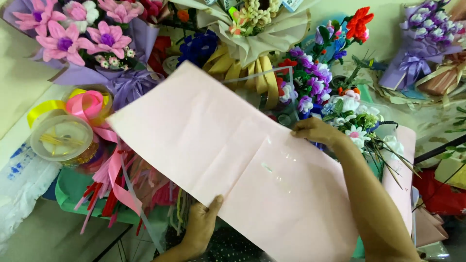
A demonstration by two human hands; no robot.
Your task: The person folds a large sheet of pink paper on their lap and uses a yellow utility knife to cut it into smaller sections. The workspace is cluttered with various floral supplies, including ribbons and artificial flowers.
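Large pale-pink wrapping paper sheet (218, 145) spread flat, centre frame. Left hand (200, 228) pinching near edge at 6 o'clock; right hand (315, 131) closed on far edge at 2 o'clock. Best kept taut, level, clear of purple-white flower bunch (315, 82).

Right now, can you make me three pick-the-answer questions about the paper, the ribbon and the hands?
1. Where is the round tub?
A. left of the paper
B. on top of the paper
C. in a hand

2. What colour is the paper?
A. green
B. pale pink
C. black

3. How is the paper held?
A. by both hands
B. by one hand
C. by no hand

Answers:
1 A, the tub sits at the left by the pink ribbon.
2 B, the big sheet is pale pink all over.
3 A, the left hand grips its near edge and the right hand its far edge.
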